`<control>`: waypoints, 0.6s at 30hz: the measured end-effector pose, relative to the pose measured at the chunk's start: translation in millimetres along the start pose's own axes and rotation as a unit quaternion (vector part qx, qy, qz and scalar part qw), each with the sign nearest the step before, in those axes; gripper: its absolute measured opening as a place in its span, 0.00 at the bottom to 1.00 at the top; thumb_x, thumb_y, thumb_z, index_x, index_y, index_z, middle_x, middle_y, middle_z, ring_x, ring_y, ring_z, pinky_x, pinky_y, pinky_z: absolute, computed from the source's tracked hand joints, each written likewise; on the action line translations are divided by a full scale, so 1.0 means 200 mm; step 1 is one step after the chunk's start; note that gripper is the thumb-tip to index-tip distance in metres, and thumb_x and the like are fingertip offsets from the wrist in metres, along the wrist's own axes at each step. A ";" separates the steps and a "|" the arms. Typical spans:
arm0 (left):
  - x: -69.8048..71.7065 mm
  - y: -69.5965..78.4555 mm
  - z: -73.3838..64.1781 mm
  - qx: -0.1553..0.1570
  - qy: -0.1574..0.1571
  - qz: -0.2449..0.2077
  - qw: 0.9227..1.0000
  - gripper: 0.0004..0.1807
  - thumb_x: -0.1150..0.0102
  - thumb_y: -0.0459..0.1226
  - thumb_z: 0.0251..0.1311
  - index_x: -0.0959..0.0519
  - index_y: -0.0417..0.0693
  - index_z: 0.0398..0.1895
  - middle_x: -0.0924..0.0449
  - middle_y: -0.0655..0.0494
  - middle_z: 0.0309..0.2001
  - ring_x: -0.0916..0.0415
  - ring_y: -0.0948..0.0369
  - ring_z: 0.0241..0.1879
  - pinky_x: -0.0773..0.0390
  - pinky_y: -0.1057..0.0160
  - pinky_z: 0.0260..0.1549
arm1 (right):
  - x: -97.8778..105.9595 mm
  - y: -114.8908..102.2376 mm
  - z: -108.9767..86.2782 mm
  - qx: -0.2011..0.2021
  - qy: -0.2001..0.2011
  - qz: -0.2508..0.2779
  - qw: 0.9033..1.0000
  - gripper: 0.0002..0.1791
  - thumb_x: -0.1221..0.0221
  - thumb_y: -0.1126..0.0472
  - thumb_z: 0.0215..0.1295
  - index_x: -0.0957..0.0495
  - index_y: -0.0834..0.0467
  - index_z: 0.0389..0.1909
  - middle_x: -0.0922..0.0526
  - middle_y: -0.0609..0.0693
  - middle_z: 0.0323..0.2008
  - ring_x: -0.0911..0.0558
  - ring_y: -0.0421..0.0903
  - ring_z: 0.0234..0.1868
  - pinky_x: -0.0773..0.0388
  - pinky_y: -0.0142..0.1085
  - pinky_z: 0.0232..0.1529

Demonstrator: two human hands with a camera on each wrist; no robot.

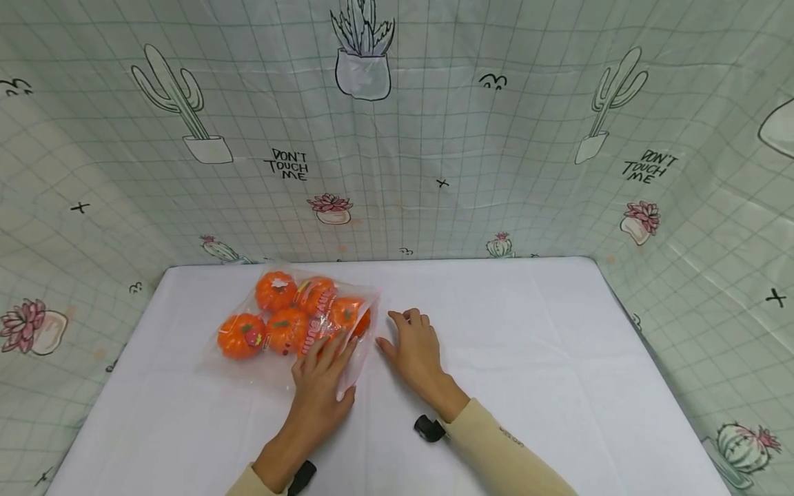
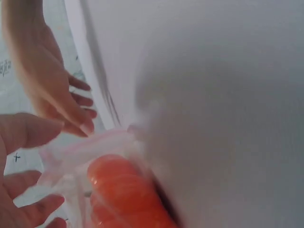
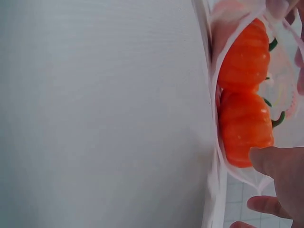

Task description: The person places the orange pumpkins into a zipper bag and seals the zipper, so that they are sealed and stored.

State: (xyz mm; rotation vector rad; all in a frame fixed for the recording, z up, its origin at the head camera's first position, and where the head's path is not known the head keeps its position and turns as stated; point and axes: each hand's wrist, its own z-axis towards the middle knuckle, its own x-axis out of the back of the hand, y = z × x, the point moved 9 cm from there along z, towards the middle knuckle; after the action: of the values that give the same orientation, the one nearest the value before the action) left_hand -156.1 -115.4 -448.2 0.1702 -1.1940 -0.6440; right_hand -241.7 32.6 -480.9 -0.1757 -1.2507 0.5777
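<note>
A translucent plastic bag (image 1: 366, 358) with pink lettering lies on the left half of the table, holding several small orange pumpkins (image 1: 240, 336) with green stems. My left hand (image 1: 319, 389) rests its extended fingers over the bag's near right part, thumb spread beside the bag's edge. To the right of the bag's mouth, my right hand (image 1: 417, 351) hovers with loosely bent fingers and nothing in its grasp. In the right wrist view, the mouth gapes and two pumpkins (image 3: 244, 126) show inside; the right thumb (image 3: 273, 161) overlaps the lower one.
A white cloth covers the table (image 1: 527, 386). Behind and at both sides hangs a grid-patterned curtain (image 1: 403, 138) printed with cacti. Dark wrist devices (image 1: 429, 428) sit below both hands.
</note>
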 end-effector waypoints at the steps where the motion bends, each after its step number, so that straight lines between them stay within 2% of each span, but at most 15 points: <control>1: 0.00 0.00 0.00 -0.002 -0.007 0.000 1.000 0.44 0.17 0.26 0.42 0.22 0.41 0.70 0.30 0.41 0.74 0.40 0.40 0.70 0.39 0.35 0.57 | 0.01 0.00 -0.01 0.001 0.000 0.002 1.000 0.29 0.24 0.52 0.62 0.17 0.61 0.60 0.20 0.59 0.49 0.21 0.57 0.47 0.21 0.48 0.47; 7: -0.01 0.01 -0.02 -0.017 -0.052 0.010 0.998 0.51 0.13 0.31 0.40 0.26 0.45 0.74 0.33 0.43 0.75 0.40 0.41 0.71 0.39 0.36 0.59 | 0.04 0.01 -0.04 0.007 0.002 0.019 1.000 0.29 0.24 0.53 0.61 0.18 0.63 0.60 0.19 0.60 0.49 0.20 0.58 0.47 0.20 0.50 0.48; 15: -0.01 -0.03 -0.07 -0.019 -0.114 0.071 0.991 0.55 0.11 0.38 0.41 0.30 0.44 0.77 0.33 0.45 0.76 0.40 0.43 0.73 0.38 0.36 0.63 | 0.06 0.03 -0.07 0.001 -0.003 0.028 1.000 0.30 0.25 0.53 0.62 0.19 0.63 0.61 0.19 0.60 0.51 0.20 0.58 0.49 0.20 0.49 0.49; 18: -0.01 -0.03 -0.09 -0.022 -0.125 0.086 0.988 0.54 0.13 0.39 0.43 0.30 0.44 0.77 0.33 0.45 0.76 0.39 0.43 0.73 0.36 0.37 0.63 | 0.07 0.04 -0.09 0.004 -0.002 0.027 1.000 0.29 0.24 0.54 0.62 0.19 0.63 0.61 0.19 0.60 0.50 0.20 0.58 0.48 0.21 0.49 0.48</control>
State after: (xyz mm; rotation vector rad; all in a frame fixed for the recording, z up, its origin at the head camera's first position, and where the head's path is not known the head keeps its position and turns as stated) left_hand -142.0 -123.8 -459.6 -0.0537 -1.4175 -0.5493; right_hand -225.6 48.7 -478.2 -0.2014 -1.2506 0.6298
